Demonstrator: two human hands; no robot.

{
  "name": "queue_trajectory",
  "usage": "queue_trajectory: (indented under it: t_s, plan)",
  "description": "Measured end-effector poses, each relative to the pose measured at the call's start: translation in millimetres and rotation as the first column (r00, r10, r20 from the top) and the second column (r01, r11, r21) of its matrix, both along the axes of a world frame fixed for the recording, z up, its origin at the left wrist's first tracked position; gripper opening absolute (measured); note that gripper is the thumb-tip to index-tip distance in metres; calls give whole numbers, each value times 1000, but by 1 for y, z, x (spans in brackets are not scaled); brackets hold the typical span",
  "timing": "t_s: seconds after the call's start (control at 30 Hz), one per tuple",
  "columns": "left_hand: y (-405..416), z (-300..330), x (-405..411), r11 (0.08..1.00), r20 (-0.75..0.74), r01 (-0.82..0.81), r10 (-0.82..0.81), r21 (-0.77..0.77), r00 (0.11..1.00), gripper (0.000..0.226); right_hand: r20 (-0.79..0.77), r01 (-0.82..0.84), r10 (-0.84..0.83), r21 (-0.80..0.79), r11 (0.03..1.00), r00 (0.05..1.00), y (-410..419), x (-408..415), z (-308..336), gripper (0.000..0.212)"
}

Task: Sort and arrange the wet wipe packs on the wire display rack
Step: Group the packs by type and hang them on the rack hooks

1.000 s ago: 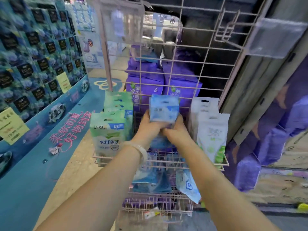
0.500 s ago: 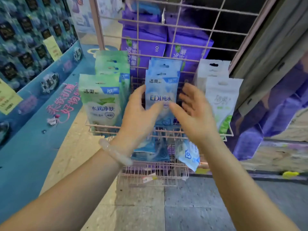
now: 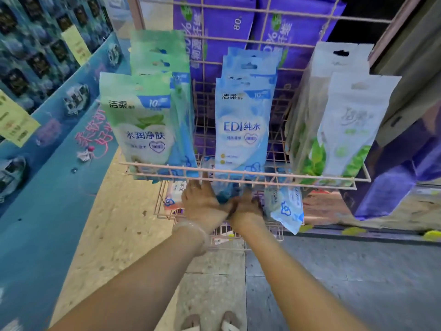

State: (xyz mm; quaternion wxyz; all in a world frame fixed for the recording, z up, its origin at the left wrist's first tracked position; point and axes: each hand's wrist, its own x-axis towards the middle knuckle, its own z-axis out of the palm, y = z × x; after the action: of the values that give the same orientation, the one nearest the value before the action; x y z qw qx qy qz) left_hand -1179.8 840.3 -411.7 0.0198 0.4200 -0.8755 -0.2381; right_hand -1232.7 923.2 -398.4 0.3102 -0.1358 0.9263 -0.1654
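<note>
Fingers of left hand [image 3: 202,201] and right hand [image 3: 248,206] reach under wire rack [image 3: 238,175]; grip hidden.

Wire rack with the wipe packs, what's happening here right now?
A person is stocking a pink wire rack. Green packs, blue packs and white packs stand in three rows on the upper shelf. The left hand and right hand reach into the lower basket among loose blue packs; what they grip is hidden.
</note>
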Motion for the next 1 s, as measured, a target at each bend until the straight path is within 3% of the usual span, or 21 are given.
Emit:
queue_trajectory:
  t_s: [0.07, 0.1, 0.17, 0.2, 0.27, 0.33, 0.47, 0.53, 0.63, 0.77, 0.83, 0.9, 0.97, 1.0]
  plan:
    - [-2, -3, -15, 997, 156, 26, -15, -73, 988, 114, 79, 72, -73, 11, 997, 994, -3, -6, -4, 72]
    - [-4, -1, -20, 995, 164, 32, -16, -96, 986, 112, 85, 111, -110, -15, 994, 990, -2, -9, -4, 68]
    - [-10, 6, -20, 994, 13, 42, -41, -97, 999, 95, 47, 146, -143, -54, 988, 989, -1, -14, -3, 58]
    - [-14, 12, -16, 999, -123, 33, -36, -23, 992, 82, 26, 144, -143, -63, 988, 989, 0, -15, -2, 53]
    - [-22, 18, 4, 976, -382, -3, 87, 216, 920, 63, -8, 117, -118, -87, 989, 993, 0, -15, 2, 46]
    - [-28, 17, 33, 959, -468, -103, 222, 266, 856, 65, -61, 82, -89, -111, 990, 994, -1, -14, 6, 41]
    - [-39, 8, 77, 973, -315, -217, 232, 83, 920, 86, -78, 175, -195, -214, 961, 978, 0, -7, 10, 34]
    - [-45, 3, 78, 988, -198, -156, 151, -10, 969, 91, 70, 341, -341, -381, 859, 937, 4, 0, 11, 29]
    - [-48, 6, 64, 996, -163, -88, 87, 2, 983, 84, 395, 597, -449, -573, 561, 801, 20, 27, 15, 15]
    - [-49, 18, 58, 999, -40, -49, 49, -5, 998, 82, 692, 791, -383, -547, 275, 612, 49, 65, 15, 14]
    - [-39, 25, 73, 996, -229, -85, 83, -1, 970, 70, 752, 826, -342, -514, 229, 563, 59, 78, 13, 14]
    - [-15, 30, 95, 995, -470, -54, 89, 89, 878, 51, 761, 823, -313, -523, 220, 568, 64, 85, 10, 12]
    - [12, 35, 110, 942, -543, 70, 128, 329, 830, 20, 751, 796, -264, -562, 227, 605, 66, 89, 10, 13]
    - [23, 36, 111, 842, -522, 135, 190, 522, 831, 13, 745, 779, -235, -578, 241, 625, 64, 91, 10, 13]
